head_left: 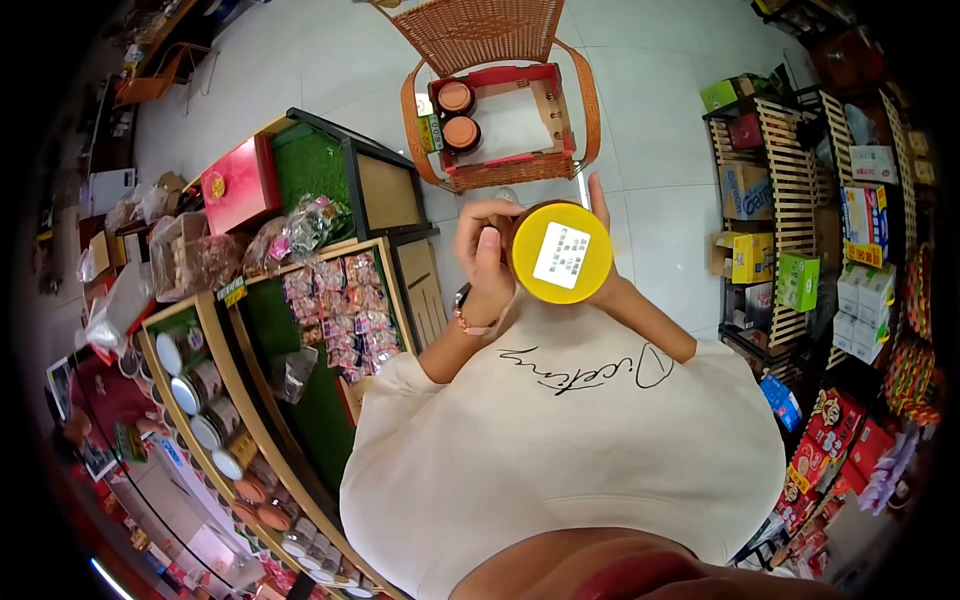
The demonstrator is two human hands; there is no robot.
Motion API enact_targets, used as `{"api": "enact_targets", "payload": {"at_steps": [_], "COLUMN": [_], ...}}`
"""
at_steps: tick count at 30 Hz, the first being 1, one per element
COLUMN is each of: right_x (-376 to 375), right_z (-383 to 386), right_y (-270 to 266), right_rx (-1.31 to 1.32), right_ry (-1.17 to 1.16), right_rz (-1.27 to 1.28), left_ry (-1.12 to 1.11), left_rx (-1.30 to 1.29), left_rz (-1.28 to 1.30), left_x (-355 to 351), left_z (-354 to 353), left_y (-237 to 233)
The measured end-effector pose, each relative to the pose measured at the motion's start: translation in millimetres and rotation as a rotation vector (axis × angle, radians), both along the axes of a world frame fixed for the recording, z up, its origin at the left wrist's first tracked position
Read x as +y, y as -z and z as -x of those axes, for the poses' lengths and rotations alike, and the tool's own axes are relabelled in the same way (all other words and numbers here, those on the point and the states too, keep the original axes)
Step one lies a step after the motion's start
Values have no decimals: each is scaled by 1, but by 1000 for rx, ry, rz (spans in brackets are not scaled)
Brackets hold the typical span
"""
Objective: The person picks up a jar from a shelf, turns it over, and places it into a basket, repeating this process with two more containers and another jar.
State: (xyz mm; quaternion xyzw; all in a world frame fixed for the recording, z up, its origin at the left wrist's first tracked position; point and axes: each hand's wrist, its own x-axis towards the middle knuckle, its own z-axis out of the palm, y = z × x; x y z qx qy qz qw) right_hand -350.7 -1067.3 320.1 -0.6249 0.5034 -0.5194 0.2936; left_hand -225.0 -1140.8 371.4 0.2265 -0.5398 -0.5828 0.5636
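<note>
Up close, I've the yellow-lidded jar (562, 254) at my chest, left hand (486, 250) gripping its side, right hand (600, 205) mostly hidden, grip unclear, perhaps steadying | beyond, chair (485, 35) props box (515, 125), seemingly corralling two brown-lidded jars (462, 133)

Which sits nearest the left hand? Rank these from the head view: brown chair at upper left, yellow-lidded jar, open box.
1. Yellow-lidded jar: against the left hand, on its right.
2. Open box: ahead.
3. Brown chair: far ahead, left.
</note>
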Motion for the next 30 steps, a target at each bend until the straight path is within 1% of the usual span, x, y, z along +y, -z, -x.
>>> {"api": "enact_targets", "payload": {"at_steps": [2, 3, 4, 6, 7, 8, 10, 12, 13, 14, 17, 19, 22, 24, 26, 27, 30], "right_x": [-44, -62, -79, -108, -121, -132, -148, -160, -163, -168, -190, -204, -228, -243, -256, -259, -263], "right_z": [11, 13, 13, 18, 21, 24, 28, 29, 28, 31, 47, 58, 76, 88, 98, 101, 104], "right_y": [8, 12, 16, 18, 23, 26, 34, 53, 61, 69, 82, 103, 145, 171, 202, 220, 287], "right_rx": [-143, -219, -298, -271, -253, -237, -216, -186, -235, -204, -119, -44, 80, 58, 134, 147, 167], "right_ry": [-37, -44, -48, -83, -104, -126, -70, 2, 34, 34, 26, -21, -93, -130, -160, -150, -76], "right_rz": [22, 48, 69, 34, -6, -45, -115, -182, -231, -278, -430, -401, -337, -405, -466, -487, -590], "left_ry": [44, 118, 184, 323, 488, 508, 551, 556, 555, 554, 544, 517, 472, 413, 336, 304, 138], "left_rx": [-13, -108, -194, -356, -390, -512, -760, -932, -1016, -1063, -1202, -1285, -1318, -1353, -1340, -1351, -1358], "left_rz": [119, 22, 35, 63, 75, 163, 340, 392, 422, 387, 292, 257, 183, 157, 148, 89, 50], "left_x": [-55, -75, -96, -135, -159, -173, -197, -211, -215, -219, -231, -241, -250, -254, -255, -253, -252], "left_z": [5, -2, -5, -7, -16, -11, -4, 4, 8, 13, 23, 31, 43, 52, 59, 63, 70], "left_y": [-4, -4, -11, -31, -28, -32, -45, -39, -34, -28, 2, 27, 76, 103, 148, 173, 246]}}
